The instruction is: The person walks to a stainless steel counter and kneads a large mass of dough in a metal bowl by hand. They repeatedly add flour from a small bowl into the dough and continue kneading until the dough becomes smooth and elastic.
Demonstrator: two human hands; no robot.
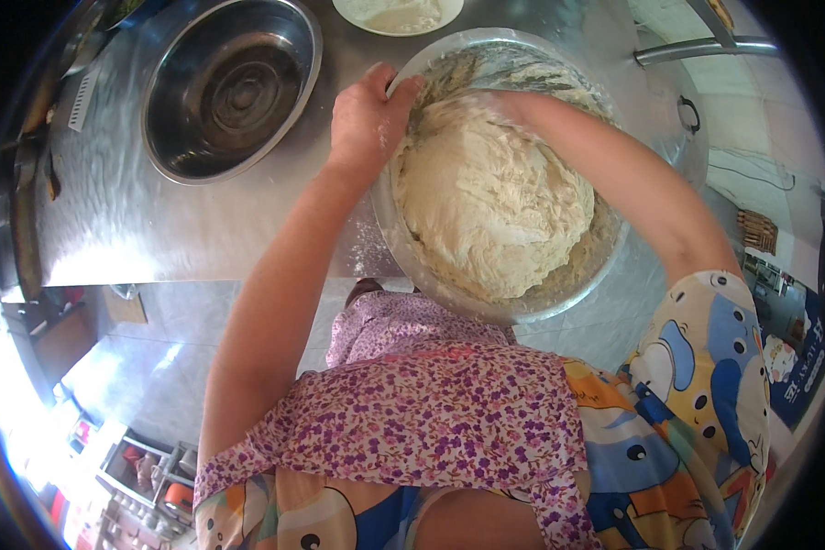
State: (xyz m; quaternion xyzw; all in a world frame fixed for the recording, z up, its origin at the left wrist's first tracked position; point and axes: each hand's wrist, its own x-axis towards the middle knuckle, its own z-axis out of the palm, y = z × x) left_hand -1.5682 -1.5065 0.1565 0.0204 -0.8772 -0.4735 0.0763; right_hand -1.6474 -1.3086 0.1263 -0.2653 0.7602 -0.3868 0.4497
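A large mound of pale, rough dough (pixel 502 199) fills much of a wide metal bowl (pixel 402 237), whose inner wall is smeared with flour and dough. My left hand (pixel 370 113) grips the bowl's far left rim, its thumb reaching over the edge. Inside the bowl, my right hand (pixel 467 110) is at the far side of the dough, blurred and coated with flour; its fingers cannot be made out. The near side of the bowl extends past the front edge of the steel table (pixel 247 234).
An empty steel basin (pixel 244 96) stands to the left on the table. Beyond the dough bowl is a white bowl of flour (pixel 402 14). Spilled flour (pixel 371 251) lies left of the dough bowl. A metal tube (pixel 701 49) juts in at the far right.
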